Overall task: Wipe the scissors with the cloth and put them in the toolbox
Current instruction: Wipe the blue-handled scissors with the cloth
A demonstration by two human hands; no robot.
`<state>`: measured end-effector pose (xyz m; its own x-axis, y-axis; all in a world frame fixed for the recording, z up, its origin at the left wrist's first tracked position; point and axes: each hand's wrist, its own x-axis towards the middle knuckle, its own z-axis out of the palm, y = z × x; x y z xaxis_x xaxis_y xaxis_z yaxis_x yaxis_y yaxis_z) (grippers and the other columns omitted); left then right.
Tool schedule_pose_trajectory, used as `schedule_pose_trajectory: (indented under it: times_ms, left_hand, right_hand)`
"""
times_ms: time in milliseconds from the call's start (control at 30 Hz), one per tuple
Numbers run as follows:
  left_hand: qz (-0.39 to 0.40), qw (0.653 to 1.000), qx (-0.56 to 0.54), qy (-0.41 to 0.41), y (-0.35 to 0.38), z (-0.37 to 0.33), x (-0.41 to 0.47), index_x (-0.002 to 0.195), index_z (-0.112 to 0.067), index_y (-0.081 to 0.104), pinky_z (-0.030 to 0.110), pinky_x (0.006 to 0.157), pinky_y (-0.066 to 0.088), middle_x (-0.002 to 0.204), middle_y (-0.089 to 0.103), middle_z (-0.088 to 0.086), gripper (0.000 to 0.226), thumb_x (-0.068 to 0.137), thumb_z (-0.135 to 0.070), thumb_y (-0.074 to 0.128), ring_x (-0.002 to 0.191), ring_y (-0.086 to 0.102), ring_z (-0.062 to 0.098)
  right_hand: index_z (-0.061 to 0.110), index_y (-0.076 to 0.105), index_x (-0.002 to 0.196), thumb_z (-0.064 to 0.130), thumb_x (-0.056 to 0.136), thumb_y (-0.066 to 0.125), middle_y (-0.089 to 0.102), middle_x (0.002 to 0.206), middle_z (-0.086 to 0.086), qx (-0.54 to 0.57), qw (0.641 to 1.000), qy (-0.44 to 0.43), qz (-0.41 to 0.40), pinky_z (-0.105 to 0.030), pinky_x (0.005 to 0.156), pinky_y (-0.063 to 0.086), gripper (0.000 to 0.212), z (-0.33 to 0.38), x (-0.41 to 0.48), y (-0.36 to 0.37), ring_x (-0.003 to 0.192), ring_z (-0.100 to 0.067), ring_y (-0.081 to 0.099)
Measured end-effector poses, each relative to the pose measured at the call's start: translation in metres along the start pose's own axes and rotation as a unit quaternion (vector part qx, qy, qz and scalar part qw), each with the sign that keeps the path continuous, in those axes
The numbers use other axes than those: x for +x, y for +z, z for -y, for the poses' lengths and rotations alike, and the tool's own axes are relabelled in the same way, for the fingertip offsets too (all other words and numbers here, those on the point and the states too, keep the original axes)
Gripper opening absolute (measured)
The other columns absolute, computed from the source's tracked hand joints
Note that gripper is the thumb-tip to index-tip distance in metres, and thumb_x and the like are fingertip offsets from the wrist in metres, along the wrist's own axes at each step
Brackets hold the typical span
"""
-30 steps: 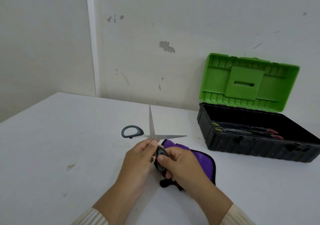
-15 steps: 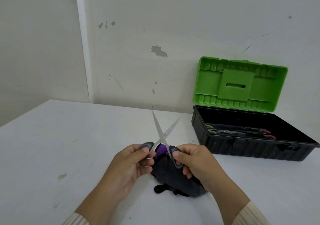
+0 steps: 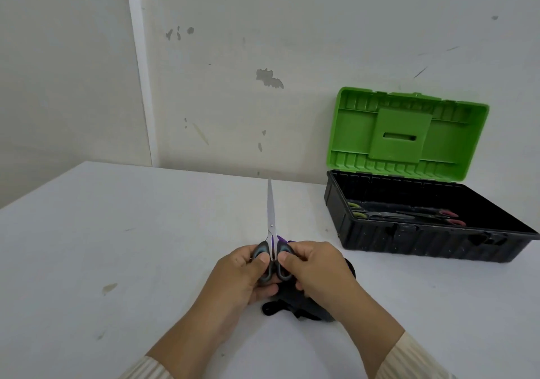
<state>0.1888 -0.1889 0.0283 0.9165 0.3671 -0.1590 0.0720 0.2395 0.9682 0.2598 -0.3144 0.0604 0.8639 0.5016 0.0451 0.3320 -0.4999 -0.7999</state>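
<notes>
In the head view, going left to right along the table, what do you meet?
Stain on the table → left hand → scissors, blades closed and pointing away → right hand → open toolbox, green lid up, other scissors inside.

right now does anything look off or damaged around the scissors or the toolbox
Nothing wrong with the task items. The scissors are shut, held by both hands, and the toolbox sits open. Only the wall has chipped paint and the table a small stain.
</notes>
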Motion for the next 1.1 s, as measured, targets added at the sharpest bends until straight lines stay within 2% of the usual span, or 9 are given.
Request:
schedule_pose_trajectory:
  times_ms: [100,300,400,500,600,667,767,933,1100]
  left_hand:
    - [0.0,0.997,0.07,0.04,0.008,-0.002,-0.007,0.098,-0.02,0.069,0.029,0.07,0.06,0.091,0.076,0.005,0.016,0.095,-0.014,0.054,0.083,0.074,0.019]
    - [0.023,0.96,0.233,0.157,0.039,0.001,-0.026,0.098,-0.046,0.064,0.026,0.082,0.056,0.09,0.073,-0.013,0.024,0.09,-0.024,0.061,0.088,0.068,0.005]
    - [0.019,0.948,0.271,0.164,0.07,0.003,-0.028,0.134,-0.033,0.049,0.007,0.079,0.043,0.106,0.061,-0.023,0.044,0.091,-0.029,0.059,0.093,0.057,-0.011]
    - [0.047,0.939,0.303,0.154,0.112,0.011,-0.029,0.149,-0.021,0.027,0.013,0.092,0.037,0.134,0.054,-0.008,0.059,0.095,-0.026,0.051,0.112,0.054,0.002]
    - [0.122,0.917,0.365,0.107,0.156,0.028,-0.028,0.151,-0.022,0.02,0.022,0.108,0.029,0.154,0.034,-0.004,0.06,0.097,-0.027,0.047,0.137,0.037,0.011]
    - [0.156,0.862,0.473,0.1,0.179,0.043,-0.023,0.151,-0.022,0.022,0.027,0.116,0.016,0.159,0.022,-0.003,0.058,0.098,-0.031,0.044,0.145,0.022,0.015]
    - [0.158,0.775,0.598,0.129,0.2,0.057,-0.006,0.15,-0.019,0.024,0.034,0.12,0.0,0.161,0.014,0.0,0.057,0.098,-0.038,0.037,0.149,0.006,0.018]
    - [0.101,0.745,0.641,0.155,0.219,0.064,0.027,0.149,-0.016,0.024,0.041,0.121,0.003,0.16,0.018,0.002,0.058,0.098,-0.042,0.031,0.148,0.009,0.021]
    - [0.064,0.733,0.656,0.168,0.222,0.07,0.037,0.15,-0.015,0.022,0.041,0.121,0.006,0.16,0.019,0.001,0.058,0.099,-0.042,0.026,0.147,0.012,0.019]
  right_hand:
    - [0.025,0.062,0.113,0.042,0.088,0.052,0.062,0.101,0.004,-0.069,0.993,-0.048,-0.084,-0.023,0.082,0.04,0.032,0.007,-0.001,-0.009,0.096,-0.012,0.054]
    - [0.006,0.06,0.068,0.035,0.084,0.058,0.056,0.059,-0.006,-0.044,0.986,-0.044,-0.153,-0.032,0.059,0.043,0.033,0.007,-0.007,-0.034,0.057,-0.016,0.048]
    - [0.003,0.055,0.061,0.033,0.084,0.058,0.053,0.052,-0.008,-0.081,0.981,-0.014,-0.178,-0.033,0.057,0.041,0.038,-0.014,-0.011,-0.065,0.052,-0.019,0.046]
    - [0.008,0.064,0.071,0.031,0.087,0.055,0.064,0.062,-0.008,-0.097,0.977,0.024,-0.187,-0.031,0.06,0.048,0.03,-0.043,-0.019,-0.098,0.058,-0.02,0.058]
    - [0.014,0.063,0.076,0.028,0.09,0.051,0.058,0.06,0.001,-0.13,0.971,0.053,-0.192,-0.019,0.048,0.039,0.023,-0.074,-0.028,-0.127,0.053,-0.01,0.053]
    - [0.015,0.063,0.078,0.027,0.09,0.051,0.057,0.061,0.001,-0.152,0.968,0.064,-0.19,-0.017,0.047,0.035,0.021,-0.09,-0.034,-0.146,0.056,-0.013,0.054]
    - [0.011,0.065,0.078,0.025,0.088,0.053,0.061,0.067,-0.007,-0.201,0.958,0.035,-0.202,-0.027,0.054,0.033,0.021,-0.101,-0.034,-0.179,0.067,-0.023,0.058]
    - [0.005,0.06,0.082,0.026,0.092,0.049,0.055,0.072,-0.012,-0.376,0.897,-0.075,-0.222,-0.029,0.058,0.03,0.026,-0.094,0.002,-0.241,0.069,-0.029,0.052]
    - [0.003,0.058,0.095,0.024,0.096,0.041,0.047,0.075,-0.008,-0.528,0.84,-0.061,-0.107,-0.034,0.061,0.042,0.028,-0.117,0.059,-0.277,0.07,-0.027,0.049]
